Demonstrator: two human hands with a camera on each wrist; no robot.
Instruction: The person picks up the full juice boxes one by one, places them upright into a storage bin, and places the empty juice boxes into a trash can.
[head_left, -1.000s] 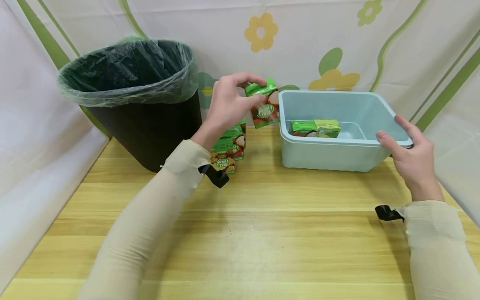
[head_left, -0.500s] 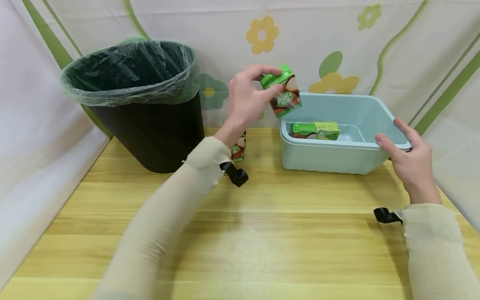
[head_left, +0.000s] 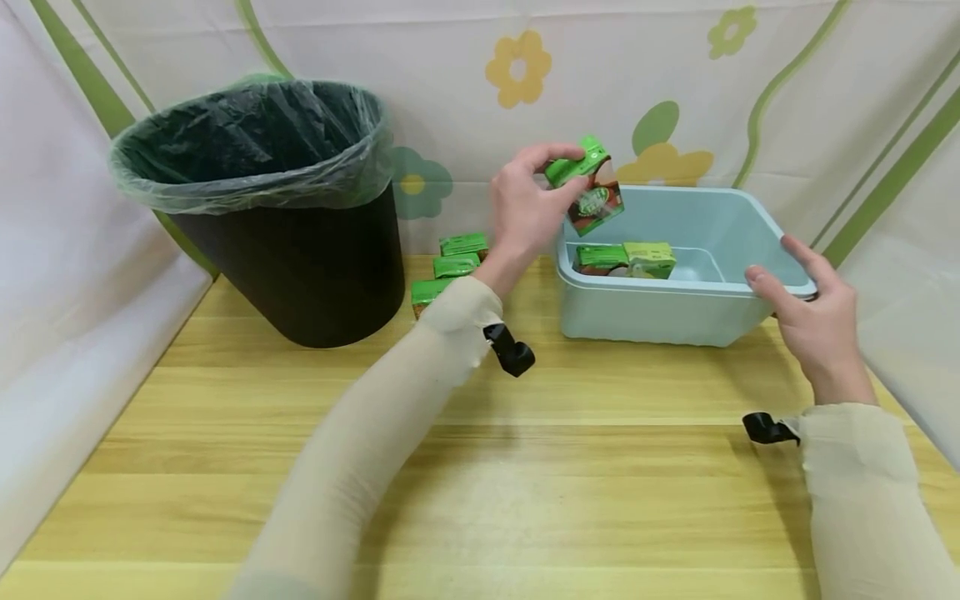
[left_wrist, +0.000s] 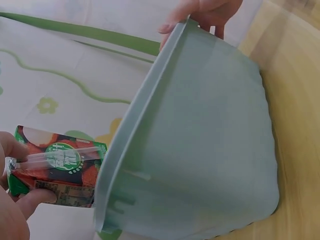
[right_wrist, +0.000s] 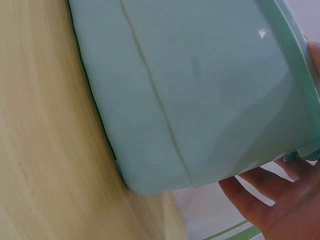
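My left hand pinches a small green-topped juice box by its upper end, tilted over the left rim of a pale blue plastic bin. In the left wrist view a clear-wrapped straw shows along the face of the juice box. Two more cartons lie in the bin, a red-and-green juice box and a lighter green juice box. At the bin's right end my right hand grips the rim, thumb on top and fingers outside; the right wrist view shows those fingers under the rim.
A black trash can with a clear bag liner stands at the back left. Between it and the bin is a row of juice boxes, partly behind my left forearm. A flowered cloth hangs behind the wooden table.
My left hand has carried the juice box rightward from beside the bin to over its left rim. The row of cartons shows more behind the arm. My right hand keeps its grip.
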